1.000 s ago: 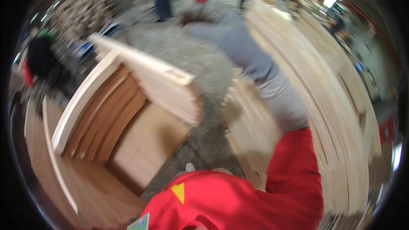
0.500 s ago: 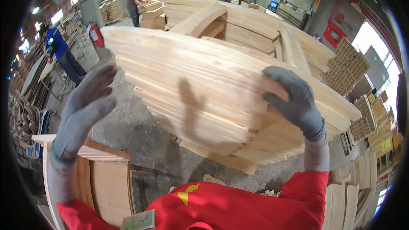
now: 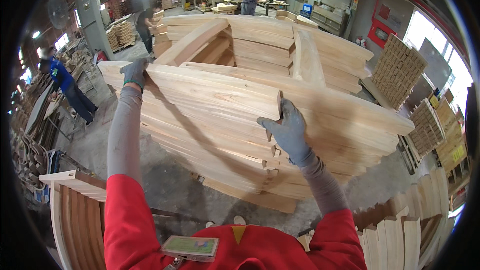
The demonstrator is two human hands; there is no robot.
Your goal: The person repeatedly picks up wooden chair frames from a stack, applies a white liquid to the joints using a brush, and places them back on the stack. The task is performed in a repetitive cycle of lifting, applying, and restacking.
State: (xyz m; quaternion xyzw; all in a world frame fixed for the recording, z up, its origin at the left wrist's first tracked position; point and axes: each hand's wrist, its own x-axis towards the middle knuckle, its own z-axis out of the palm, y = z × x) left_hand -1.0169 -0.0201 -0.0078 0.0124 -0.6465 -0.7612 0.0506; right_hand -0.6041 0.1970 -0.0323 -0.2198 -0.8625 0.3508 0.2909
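A pale wooden board (image 3: 215, 87) with a gently curved edge lies at the top of the near side of a large stack of similar boards (image 3: 345, 115). My left hand (image 3: 134, 74), in a grey glove, is closed over the board's upper edge near its left end. At the board's right end, my gloved right hand (image 3: 289, 129) grips the corner, thumb on the near face and fingers around the end. The fingertips behind the wood are hidden. Two curved crosspieces (image 3: 192, 42) (image 3: 307, 60) bridge the near and far sides of the stack.
Curved wooden parts stand in a rack (image 3: 59, 220) at lower left, and more pieces (image 3: 390, 240) at lower right. Stacked wood blocks (image 3: 398, 72) rise at the right. A person in blue (image 3: 67, 82) stands at the left; others work farther back. Concrete floor (image 3: 172, 185) shows between.
Both hands were apart from each other, the left off the wood in the air. My left hand has moved right and forward onto the board; my right has moved left to its end.
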